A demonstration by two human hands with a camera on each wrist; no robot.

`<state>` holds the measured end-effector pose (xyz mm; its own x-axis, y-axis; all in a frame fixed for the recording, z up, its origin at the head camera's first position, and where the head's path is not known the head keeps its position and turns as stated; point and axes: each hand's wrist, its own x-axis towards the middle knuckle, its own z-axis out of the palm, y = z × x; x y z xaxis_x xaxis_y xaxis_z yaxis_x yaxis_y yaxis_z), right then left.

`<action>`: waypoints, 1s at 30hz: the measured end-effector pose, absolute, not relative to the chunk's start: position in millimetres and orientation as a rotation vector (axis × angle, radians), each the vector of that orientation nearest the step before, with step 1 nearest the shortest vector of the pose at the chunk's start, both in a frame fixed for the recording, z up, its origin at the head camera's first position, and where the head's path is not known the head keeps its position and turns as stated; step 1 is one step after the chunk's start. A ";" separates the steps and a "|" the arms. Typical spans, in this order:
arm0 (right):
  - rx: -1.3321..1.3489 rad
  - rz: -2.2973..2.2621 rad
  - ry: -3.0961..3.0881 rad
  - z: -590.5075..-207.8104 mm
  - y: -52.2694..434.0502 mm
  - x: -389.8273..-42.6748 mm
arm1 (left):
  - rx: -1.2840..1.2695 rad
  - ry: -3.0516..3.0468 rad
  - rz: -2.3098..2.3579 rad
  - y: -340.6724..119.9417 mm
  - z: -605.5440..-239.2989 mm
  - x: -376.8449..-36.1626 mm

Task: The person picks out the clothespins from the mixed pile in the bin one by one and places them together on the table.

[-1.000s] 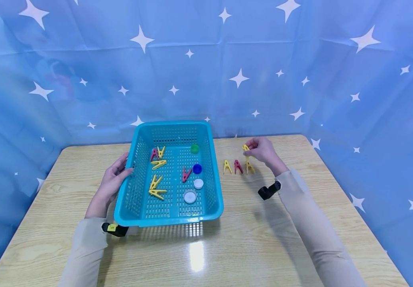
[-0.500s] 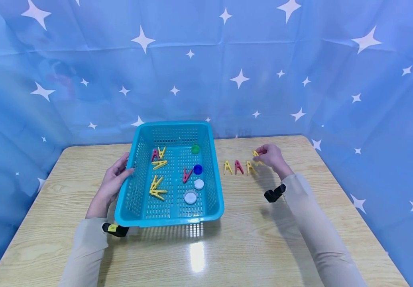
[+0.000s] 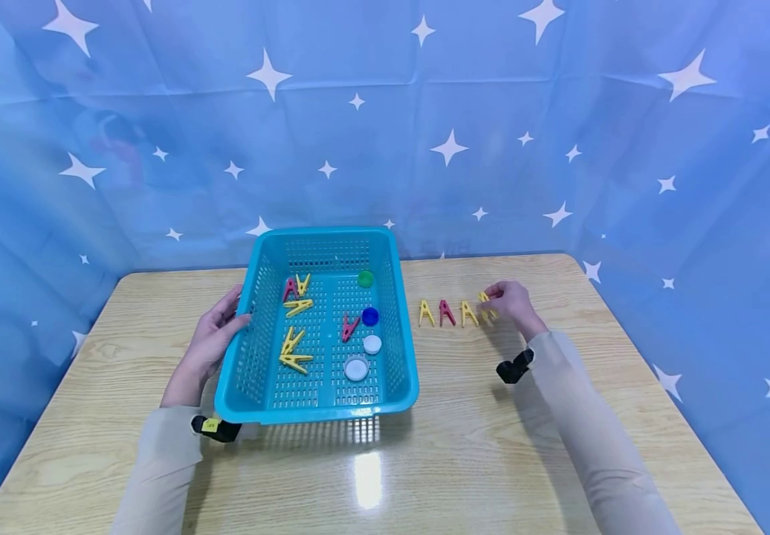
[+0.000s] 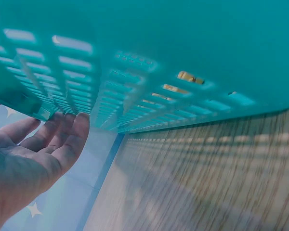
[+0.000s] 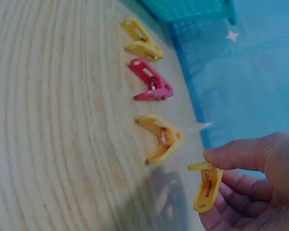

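Note:
My left hand [image 3: 216,331] grips the left side of a blue plastic basket [image 3: 224,386], its fingers at the rim in the left wrist view. Light shows beneath the basket, over the table. My right hand [image 3: 513,306] pinches a yellow clothespin [image 5: 208,188] between thumb and fingers, right of a row on the table. That row has a yellow clothespin [image 3: 426,313], a red clothespin [image 3: 447,313] and another yellow clothespin [image 3: 468,313], all with legs toward me. Inside the basket lie several yellow clothespins [image 3: 296,362] and two red ones [image 3: 349,327].
Bottle caps also lie in the basket: a green cap [image 3: 365,279], a blue cap [image 3: 370,316] and two white caps [image 3: 356,368]. A wooden table [image 3: 479,461] bears the row. Behind it hangs a blue curtain [image 3: 358,163] with white stars.
My right hand has moved right and toward me with the yellow clothespin, from above the third clothespin to the row's right end. My left hand and the basket have stayed put.

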<state>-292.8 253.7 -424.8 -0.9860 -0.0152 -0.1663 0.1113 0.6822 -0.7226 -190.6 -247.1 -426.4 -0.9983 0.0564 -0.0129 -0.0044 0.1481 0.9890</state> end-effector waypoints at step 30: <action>0.154 -1.106 2.758 -441.0 252.2 -291.7 | 0.047 2.350 2.014 -247.5 -427.2 -191.5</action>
<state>-291.7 252.2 -441.0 -0.9809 0.0338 -0.1916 0.1568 0.7200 -0.6760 -191.5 -247.5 -427.2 -0.9985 0.0529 -0.0150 -0.0067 0.1532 0.9882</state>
